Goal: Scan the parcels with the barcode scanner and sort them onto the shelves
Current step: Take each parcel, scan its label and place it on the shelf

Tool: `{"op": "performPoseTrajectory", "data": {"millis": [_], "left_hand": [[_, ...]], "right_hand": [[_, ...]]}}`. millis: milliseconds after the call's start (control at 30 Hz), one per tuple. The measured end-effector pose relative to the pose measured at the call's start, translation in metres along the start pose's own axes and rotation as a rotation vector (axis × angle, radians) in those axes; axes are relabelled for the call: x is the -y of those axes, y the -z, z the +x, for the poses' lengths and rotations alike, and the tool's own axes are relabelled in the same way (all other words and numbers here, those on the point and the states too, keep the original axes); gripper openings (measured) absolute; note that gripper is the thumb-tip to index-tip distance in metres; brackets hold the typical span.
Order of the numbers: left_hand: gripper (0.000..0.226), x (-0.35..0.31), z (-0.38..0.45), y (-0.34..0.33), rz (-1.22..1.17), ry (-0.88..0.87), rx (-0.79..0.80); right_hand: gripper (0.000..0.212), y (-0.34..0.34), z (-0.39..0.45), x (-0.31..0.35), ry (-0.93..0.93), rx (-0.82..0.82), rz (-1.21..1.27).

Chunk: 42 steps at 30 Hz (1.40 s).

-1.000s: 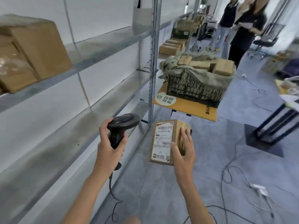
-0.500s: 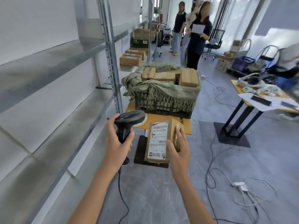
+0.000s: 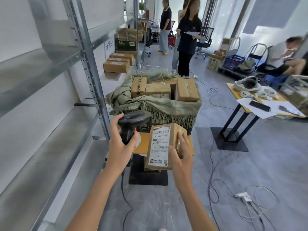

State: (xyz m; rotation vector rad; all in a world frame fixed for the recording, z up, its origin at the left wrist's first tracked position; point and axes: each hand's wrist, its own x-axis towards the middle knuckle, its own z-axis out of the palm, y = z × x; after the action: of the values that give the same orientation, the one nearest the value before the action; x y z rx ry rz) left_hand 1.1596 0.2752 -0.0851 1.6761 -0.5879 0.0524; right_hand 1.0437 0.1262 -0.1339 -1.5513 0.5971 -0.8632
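Left hand [image 3: 120,148] gripping scanner [image 3: 131,124] by its handle, cord trailing down partly behind the arm, right hand [image 3: 180,156] clasping upright parcel [image 3: 164,146], label facing camera, print too small to read, before crate [image 3: 166,112] of parcels, shelves [image 3: 50,100] left, blurred

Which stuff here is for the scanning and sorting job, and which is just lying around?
For the job:
scanner, in the left hand
parcel, in the right hand
crate of parcels
shelves

Lying about:
floor cables
side table with headset and papers
office chair
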Motion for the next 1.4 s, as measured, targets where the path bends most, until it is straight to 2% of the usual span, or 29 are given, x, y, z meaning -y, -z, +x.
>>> {"op": "performPoseTrajectory", "data": {"millis": [333,500,667,800,900,967,1067,1133,1233,1400], "left_hand": [[0.076,0.033,0.118,-0.057,-0.034,-0.028,-0.015],[0.072,0.047,0.176,-0.076,-0.024,-0.043,-0.032],[0.07,0.072,0.21,-0.092,-0.018,-0.004,-0.036],[0.073,0.081,0.246,-0.1,-0.028,-0.017,-0.027],[0.076,0.089,0.278,-0.105,-0.06,-0.01,-0.036],[0.072,0.097,0.3,-0.108,-0.089,-0.003,-0.031],[0.069,0.112,0.329,-0.113,-0.112,0.026,-0.028],[0.068,0.119,0.346,-0.116,-0.116,0.034,-0.016],[0.068,0.13,0.364,-0.119,-0.13,0.047,0.005],[0.069,0.146,0.381,-0.126,-0.162,0.085,0.008]], "right_hand": [[0.059,-0.014,0.138,-0.026,-0.003,0.03,0.011],[0.06,-0.01,0.222,-0.03,0.071,0.074,-0.008],[0.061,-0.019,0.297,-0.025,0.141,0.215,-0.147],[0.064,-0.038,0.372,-0.007,0.123,0.303,-0.121],[0.063,-0.051,0.424,0.004,0.19,0.371,-0.337],[0.063,-0.062,0.448,0.004,0.328,0.464,-0.583],[0.065,-0.08,0.467,-0.007,0.489,0.788,-0.907],[0.066,-0.09,0.472,-0.017,0.609,0.942,-1.094],[0.069,-0.096,0.474,-0.024,0.78,1.003,-1.154],[0.065,-0.092,0.472,-0.02,0.881,1.087,-1.163]]}}
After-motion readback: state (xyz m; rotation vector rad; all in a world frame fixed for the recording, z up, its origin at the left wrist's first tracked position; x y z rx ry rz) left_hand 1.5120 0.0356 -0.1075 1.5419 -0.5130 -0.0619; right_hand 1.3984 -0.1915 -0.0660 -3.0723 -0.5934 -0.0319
